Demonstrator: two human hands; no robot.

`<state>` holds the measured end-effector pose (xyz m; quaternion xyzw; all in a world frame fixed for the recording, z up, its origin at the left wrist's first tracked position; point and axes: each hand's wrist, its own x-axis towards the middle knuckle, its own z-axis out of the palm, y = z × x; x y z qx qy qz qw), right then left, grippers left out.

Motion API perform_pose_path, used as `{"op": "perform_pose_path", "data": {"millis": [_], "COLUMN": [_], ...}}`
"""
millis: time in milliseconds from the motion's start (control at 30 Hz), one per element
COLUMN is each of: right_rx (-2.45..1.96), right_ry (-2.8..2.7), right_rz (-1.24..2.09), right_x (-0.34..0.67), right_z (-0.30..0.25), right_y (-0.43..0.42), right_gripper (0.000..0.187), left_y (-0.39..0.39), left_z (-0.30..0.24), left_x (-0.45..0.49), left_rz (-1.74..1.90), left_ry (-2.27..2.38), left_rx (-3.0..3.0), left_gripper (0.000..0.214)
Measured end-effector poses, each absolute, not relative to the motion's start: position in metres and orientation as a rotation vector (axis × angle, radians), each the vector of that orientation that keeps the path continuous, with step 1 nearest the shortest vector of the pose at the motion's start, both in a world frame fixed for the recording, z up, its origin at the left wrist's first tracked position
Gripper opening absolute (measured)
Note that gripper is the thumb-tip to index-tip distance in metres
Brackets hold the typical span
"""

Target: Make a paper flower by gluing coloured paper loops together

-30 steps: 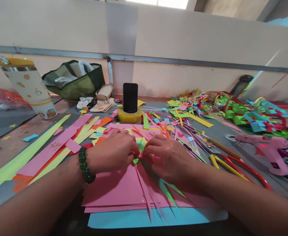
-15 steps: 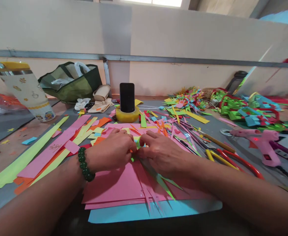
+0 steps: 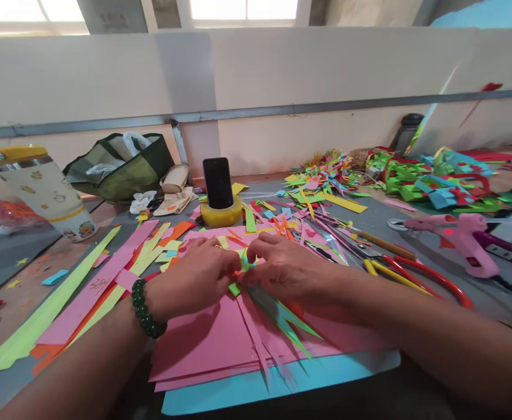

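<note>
My left hand (image 3: pixel 195 277), with a green bead bracelet (image 3: pixel 144 309) on its wrist, and my right hand (image 3: pixel 284 268) meet over a stack of pink paper sheets (image 3: pixel 203 338). Both pinch a small folded green paper piece (image 3: pixel 241 265) between their fingertips, fingers closed. Thin pointed green and pink paper slivers (image 3: pixel 282 321) fan out below the hands toward me. A light blue sheet (image 3: pixel 282 379) lies under the pink stack at the near edge.
Long green, pink and orange strips (image 3: pixel 85 280) lie at left beside a patterned cup (image 3: pixel 46 189) and a green bag (image 3: pixel 120 163). A phone (image 3: pixel 217 182) stands in a yellow tape roll. Scissors (image 3: pixel 396 271), a pink glue gun (image 3: pixel 457 236) and heaps of paper scraps (image 3: pixel 417 181) fill the right.
The camera has tilted up, so the windows show. Both hands stay together on the green piece and have shifted slightly; the fingertips work it a little.
</note>
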<state>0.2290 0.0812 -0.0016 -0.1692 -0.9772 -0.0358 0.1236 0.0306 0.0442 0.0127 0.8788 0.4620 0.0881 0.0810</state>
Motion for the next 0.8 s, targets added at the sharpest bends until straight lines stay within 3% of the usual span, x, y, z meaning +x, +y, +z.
{"op": "perform_pose_path", "data": {"millis": [800], "right_rx": [-0.436], "right_ry": [-2.866], "right_rz": [-0.157], "right_x": [0.2188], "right_z": [-0.0035], "right_y": [0.0821], "right_gripper": [0.024], "left_y": [0.0441], "left_z": [0.0094], "left_x": [0.0279], "left_rz": [0.267], "left_ry": [1.347], "left_rx": [2.673], "left_gripper": [0.018]}}
